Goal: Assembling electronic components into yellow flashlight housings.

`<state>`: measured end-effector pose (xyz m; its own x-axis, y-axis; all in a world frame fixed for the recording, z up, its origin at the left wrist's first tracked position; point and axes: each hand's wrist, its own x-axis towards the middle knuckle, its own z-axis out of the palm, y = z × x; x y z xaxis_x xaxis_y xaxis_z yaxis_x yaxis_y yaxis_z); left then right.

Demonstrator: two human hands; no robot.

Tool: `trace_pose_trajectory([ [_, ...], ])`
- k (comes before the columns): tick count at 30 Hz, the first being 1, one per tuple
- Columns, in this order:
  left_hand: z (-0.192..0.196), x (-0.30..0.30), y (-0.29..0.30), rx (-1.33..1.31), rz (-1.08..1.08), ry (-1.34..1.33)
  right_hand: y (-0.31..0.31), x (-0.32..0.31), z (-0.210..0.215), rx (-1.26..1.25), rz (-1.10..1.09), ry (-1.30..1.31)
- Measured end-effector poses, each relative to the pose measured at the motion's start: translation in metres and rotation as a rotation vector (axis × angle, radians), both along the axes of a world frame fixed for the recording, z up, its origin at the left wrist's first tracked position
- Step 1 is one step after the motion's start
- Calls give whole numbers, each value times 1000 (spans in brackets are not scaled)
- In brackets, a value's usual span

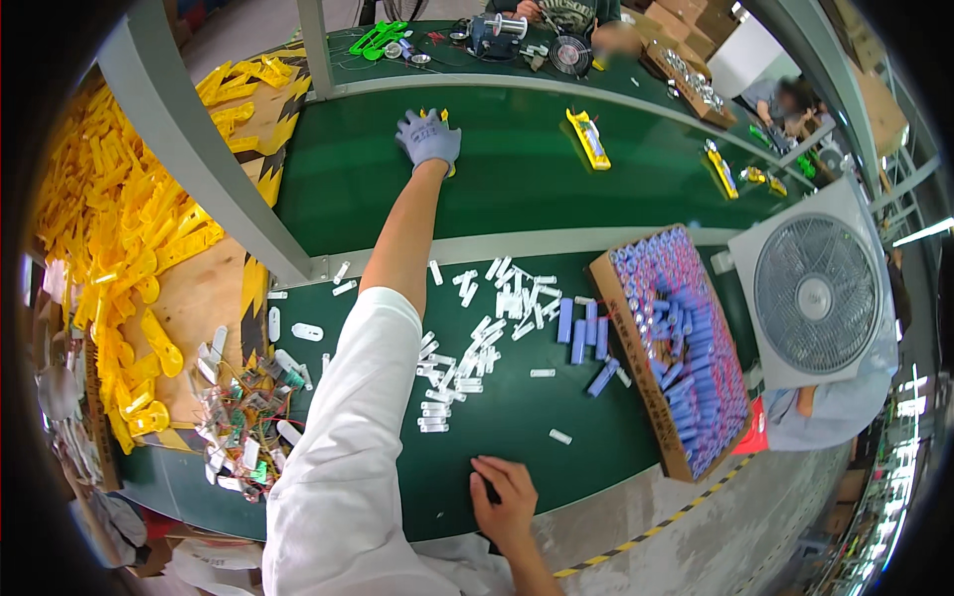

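Note:
My left hand (429, 139), in a grey glove, reaches far out over the green conveyor belt (507, 189). Its fingers close over a yellow plastic casing (452, 171), most of which the glove hides. Bare and loosely curled, my right hand (504, 502) rests at the near edge of the green worktable (576, 477), with a gap between thumb and fingers and nothing seen in it. Ahead of it lie many small white plastic pieces (467, 368). Several blue cylindrical cells (579, 341) lie loose beside a cardboard box (636, 382) packed with more cells.
Yellow casings (129, 238) are heaped at the left, behind a grey metal post (199, 129). Wired circuit boards (248, 437) pile up at the near left. Another yellow casing (589, 139) lies on the belt. A fan (815, 298) stands right. Across the belt, a person (561, 15) sits.

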<state>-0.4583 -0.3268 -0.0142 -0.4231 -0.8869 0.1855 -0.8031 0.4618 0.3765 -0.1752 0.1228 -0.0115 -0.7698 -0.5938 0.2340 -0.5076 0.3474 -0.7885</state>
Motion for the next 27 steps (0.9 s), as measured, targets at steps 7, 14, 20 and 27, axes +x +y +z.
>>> trace_pose_trajectory([
  [7, 35, 25, 18, -61, 2, 240, -5, 0, -2, -48, 84, 12],
  [14, 67, 248, 182, -132, -1394, -29, 1, -7, -8, -109, 92, 10],
  [20, 104, 446, 104, -232, -129, 143, -2, 0, -2, -82, 120, 69],
  [27, 29, 532, 1, 23, 380, -399, -1, 3, -11, -84, 82, 135],
])
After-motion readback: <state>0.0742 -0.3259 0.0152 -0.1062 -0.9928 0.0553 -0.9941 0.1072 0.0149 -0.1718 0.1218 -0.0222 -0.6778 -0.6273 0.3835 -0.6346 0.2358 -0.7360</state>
